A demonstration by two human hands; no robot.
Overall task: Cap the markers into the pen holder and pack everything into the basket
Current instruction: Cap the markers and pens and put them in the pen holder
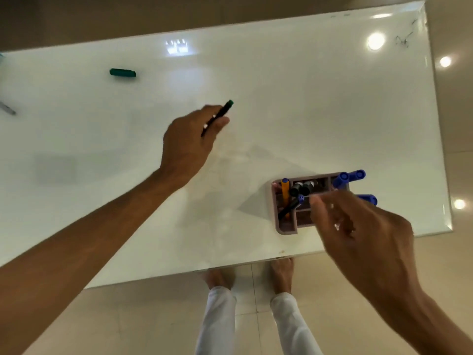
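My left hand point(190, 139) is over the middle of the white table point(307, 98), shut on a thin black pen with a green end point(220, 115) that sticks out up and to the right. A pinkish pen holder point(284, 226) stands near the table's front right edge. It holds an orange pen point(285, 188), black markers point(300, 188) and blue markers point(349, 176). My right hand point(358, 226) hovers just above the holder's right side, fingers apart and blurred, with nothing visibly in it. A green marker cap point(122, 73) lies far left at the back.
A grey pen point(7, 108) lies at the table's left edge. The table's front edge runs diagonally, with my feet and white trousers point(222, 316) below it on the tiled floor. Scribble marks point(404, 39) sit at the back right corner. No basket is in view.
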